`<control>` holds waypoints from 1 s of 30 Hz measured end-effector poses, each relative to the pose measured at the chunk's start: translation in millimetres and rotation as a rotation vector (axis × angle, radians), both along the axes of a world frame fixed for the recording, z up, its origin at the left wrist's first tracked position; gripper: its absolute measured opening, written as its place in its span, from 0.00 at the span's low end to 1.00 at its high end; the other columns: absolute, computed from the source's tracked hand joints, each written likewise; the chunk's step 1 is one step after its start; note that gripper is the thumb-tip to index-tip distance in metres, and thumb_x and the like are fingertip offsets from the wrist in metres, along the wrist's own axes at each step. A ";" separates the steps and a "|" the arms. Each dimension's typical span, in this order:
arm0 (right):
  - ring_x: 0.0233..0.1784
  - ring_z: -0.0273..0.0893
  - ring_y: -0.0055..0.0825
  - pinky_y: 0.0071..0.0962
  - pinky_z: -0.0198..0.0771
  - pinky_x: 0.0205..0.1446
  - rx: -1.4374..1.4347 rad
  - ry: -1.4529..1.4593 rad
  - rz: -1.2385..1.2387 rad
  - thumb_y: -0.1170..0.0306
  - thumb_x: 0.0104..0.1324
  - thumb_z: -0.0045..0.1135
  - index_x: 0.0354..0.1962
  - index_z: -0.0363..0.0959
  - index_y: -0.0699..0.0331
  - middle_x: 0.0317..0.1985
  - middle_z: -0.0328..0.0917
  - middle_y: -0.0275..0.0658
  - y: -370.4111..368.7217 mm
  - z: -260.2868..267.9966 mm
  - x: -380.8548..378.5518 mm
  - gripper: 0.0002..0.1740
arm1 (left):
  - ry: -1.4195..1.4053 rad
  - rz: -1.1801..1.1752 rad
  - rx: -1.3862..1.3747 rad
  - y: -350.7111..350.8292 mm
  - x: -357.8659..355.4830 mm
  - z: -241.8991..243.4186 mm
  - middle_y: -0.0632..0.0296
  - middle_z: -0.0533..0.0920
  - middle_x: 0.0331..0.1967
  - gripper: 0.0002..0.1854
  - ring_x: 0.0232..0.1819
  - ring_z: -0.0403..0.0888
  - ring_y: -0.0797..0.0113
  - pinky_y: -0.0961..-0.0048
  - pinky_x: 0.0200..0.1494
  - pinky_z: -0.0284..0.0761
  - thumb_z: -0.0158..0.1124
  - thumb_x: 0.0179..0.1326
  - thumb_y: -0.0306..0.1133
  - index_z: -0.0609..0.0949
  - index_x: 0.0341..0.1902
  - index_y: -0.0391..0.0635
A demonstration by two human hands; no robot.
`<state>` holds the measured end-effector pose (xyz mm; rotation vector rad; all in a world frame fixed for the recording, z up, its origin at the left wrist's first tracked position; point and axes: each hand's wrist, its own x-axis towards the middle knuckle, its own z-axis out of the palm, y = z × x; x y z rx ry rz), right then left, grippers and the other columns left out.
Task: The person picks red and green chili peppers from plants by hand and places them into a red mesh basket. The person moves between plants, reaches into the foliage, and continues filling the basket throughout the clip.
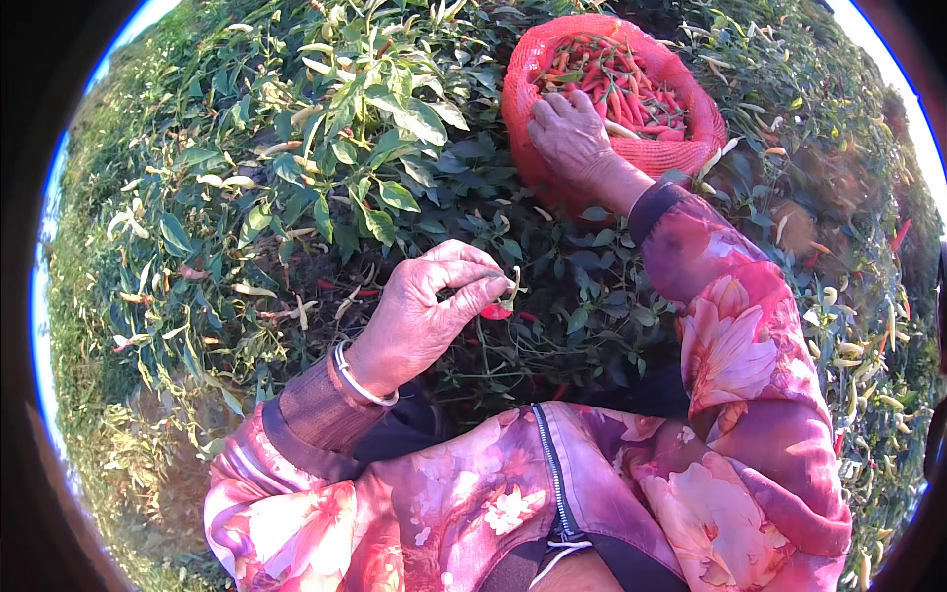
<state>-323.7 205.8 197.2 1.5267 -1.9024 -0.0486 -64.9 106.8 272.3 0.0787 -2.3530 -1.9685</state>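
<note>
My left hand (436, 311), with a bangle at the wrist, pinches the stem of a red chili pepper (496, 312) between thumb and fingertips, above the shaded plants. My right hand (568, 135) rests at the near left rim of a red mesh sack (706, 133), its fingers curled over the edge. The sack stands wide at the mouth, full of red and orange chili peppers (629, 96). Whether my right fingers hold the mesh or a pepper cannot be made out.
Leafy chili plants (399, 118) with pale and reddish peppers surround the sack. More pepper plants (851, 348) grow along the right side. Red peppers (366, 292) lie or hang low in the shade beyond my left wrist.
</note>
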 end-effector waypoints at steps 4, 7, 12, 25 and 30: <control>0.39 0.70 0.30 0.36 0.60 0.40 -0.173 -0.312 -0.080 0.66 0.49 0.51 0.23 0.74 0.55 0.29 0.73 0.32 2.6 11.1 -31.5 0.05 | 0.030 0.006 0.008 -2.1 1.8 0.2 0.61 0.77 0.29 0.10 0.33 0.74 0.72 0.78 0.38 0.69 0.60 0.56 0.33 0.81 0.32 0.37; 0.41 0.72 0.29 0.37 0.62 0.42 -0.317 -0.482 -0.118 0.62 0.53 0.54 0.25 0.76 0.55 0.28 0.76 0.31 11.7 31.2 -46.8 0.07 | 0.003 -0.004 0.054 -3.1 2.1 0.1 0.61 0.77 0.28 0.09 0.32 0.74 0.73 0.78 0.38 0.70 0.60 0.56 0.33 0.81 0.31 0.38; 0.30 0.74 0.29 0.32 0.67 0.35 -0.378 -0.560 -0.194 0.59 0.55 0.55 0.27 0.76 0.60 0.24 0.76 0.36 18.1 73.8 -57.8 0.12 | 0.000 -0.028 0.123 0.6 2.7 1.9 0.61 0.77 0.27 0.09 0.32 0.74 0.73 0.78 0.37 0.70 0.60 0.56 0.32 0.81 0.30 0.37; 0.46 0.69 0.36 0.32 0.63 0.48 0.036 -0.573 -0.036 0.66 0.54 0.51 0.43 0.72 0.60 0.39 0.72 0.40 3.9 44.4 -55.4 0.18 | -0.095 -0.028 0.102 3.0 6.2 6.8 0.62 0.79 0.26 0.10 0.29 0.75 0.76 0.80 0.35 0.71 0.59 0.57 0.32 0.80 0.31 0.35; 0.25 0.74 0.42 0.40 0.66 0.29 0.000 -0.345 0.092 0.65 0.50 0.53 0.19 0.72 0.64 0.20 0.73 0.46 1.2 33.1 -46.6 0.10 | -0.142 -0.004 0.126 -3.0 7.7 7.1 0.63 0.80 0.26 0.10 0.30 0.77 0.77 0.82 0.36 0.73 0.58 0.58 0.32 0.79 0.34 0.35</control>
